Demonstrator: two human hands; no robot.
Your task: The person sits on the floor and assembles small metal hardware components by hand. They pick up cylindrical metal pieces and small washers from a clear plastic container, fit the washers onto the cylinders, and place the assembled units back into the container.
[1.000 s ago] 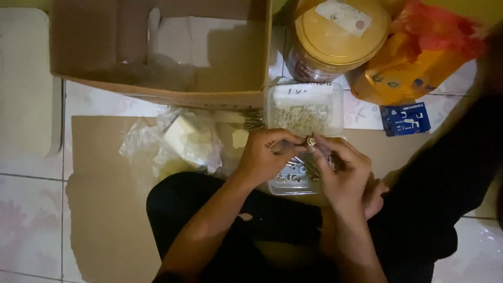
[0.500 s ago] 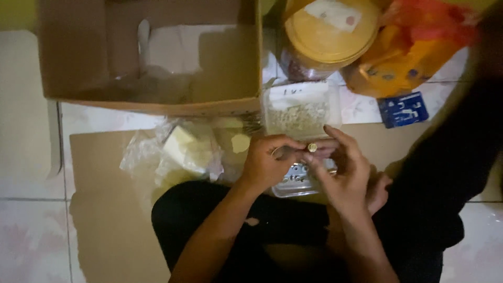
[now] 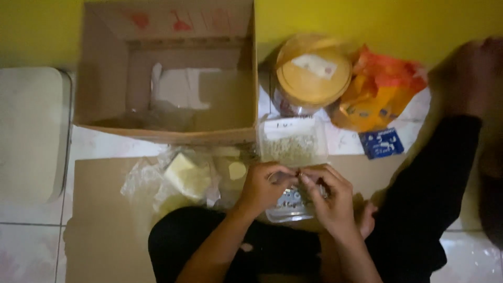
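Note:
My left hand (image 3: 264, 187) and my right hand (image 3: 329, 195) meet fingertip to fingertip over a small clear plastic tub (image 3: 287, 206) resting by my knee. Both pinch a tiny pale part (image 3: 298, 173) between thumb and fingers; the part is too small to make out. Just beyond the hands stands a second clear tub (image 3: 292, 140) filled with many small pale pieces. My legs in black cloth fill the bottom of the view.
An open cardboard box (image 3: 167, 73) stands at the back left, a yellow-lidded jar (image 3: 313, 73) and an orange bag (image 3: 380, 94) at the back right. Crumpled clear bags with yellow blocks (image 3: 186, 175) lie on a flat cardboard sheet (image 3: 105, 220). A blue packet (image 3: 381, 143) lies right. Another person's dark sleeve (image 3: 445, 173) reaches in.
The camera has tilted up, so more of the box and yellow wall shows. My hands stay together over the small tub, with the fingers shifting slightly around the tiny part.

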